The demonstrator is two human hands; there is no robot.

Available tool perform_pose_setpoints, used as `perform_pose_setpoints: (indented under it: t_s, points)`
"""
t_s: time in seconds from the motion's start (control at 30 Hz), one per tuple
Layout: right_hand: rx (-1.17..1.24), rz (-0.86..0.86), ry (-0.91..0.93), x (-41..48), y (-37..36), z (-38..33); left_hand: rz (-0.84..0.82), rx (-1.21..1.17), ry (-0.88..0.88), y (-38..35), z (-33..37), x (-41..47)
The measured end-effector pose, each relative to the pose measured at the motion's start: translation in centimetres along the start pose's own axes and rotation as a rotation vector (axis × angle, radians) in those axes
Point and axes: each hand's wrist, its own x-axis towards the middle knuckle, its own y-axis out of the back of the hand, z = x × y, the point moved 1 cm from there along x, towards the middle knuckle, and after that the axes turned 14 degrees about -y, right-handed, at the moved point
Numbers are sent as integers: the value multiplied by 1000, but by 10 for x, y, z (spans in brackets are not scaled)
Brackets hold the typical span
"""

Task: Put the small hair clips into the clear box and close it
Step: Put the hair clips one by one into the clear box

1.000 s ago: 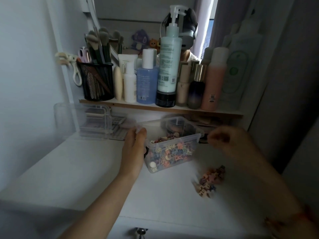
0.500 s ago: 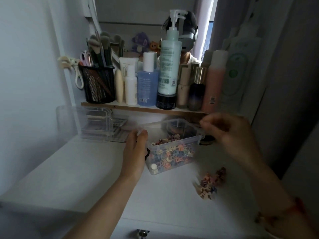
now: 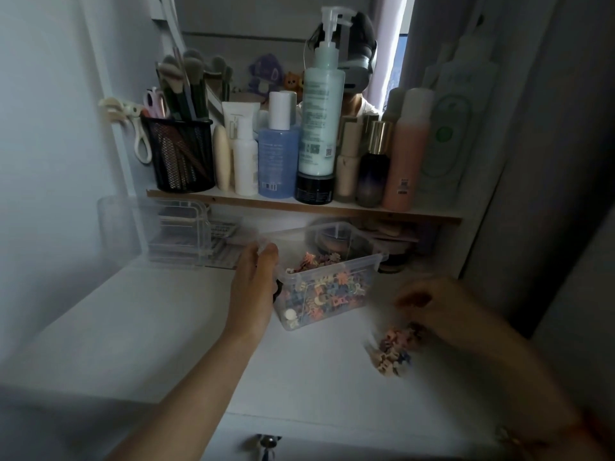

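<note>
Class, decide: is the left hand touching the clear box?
Touching. The head view shows the left hand laid against the left end of the clear box.

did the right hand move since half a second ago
Yes. The right hand came away from the clear box rim, toward the person, to the loose hair clips.

Head camera looks down (closely) at desk (image 3: pixel 149 327).
</note>
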Motion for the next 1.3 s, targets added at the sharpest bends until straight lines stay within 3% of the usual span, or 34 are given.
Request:
perform_pose_setpoints:
  t_s: [0.1,0.57,0.67,0.73,0.77,0.97,1.17,1.3]
  points:
    - [-109,-121,26,-4,-3,-4,0,0,-5,0,0,0]
    - [-207,-104,153,-7,-11,-20,8,-18,5,1,0,1]
    - [217,-63,243,-12,4,-31,-2,-16,-10,0,-1,-1]
    - [531,91,324,-11,16,-49,2,-24,-29,1,0,0]
    - [556,162,334,-7,18,-56,4,-30,-31,1,1,0]
    - [409,260,240,1,8,-50,-3,-33,-19,1,0,1]
    - [-111,-176,153,-13,0,-22,3,-33,-5,1,-1,0]
    - [-213,-147,116,-7,-8,-17,-3,-25,-14,1,0,-1]
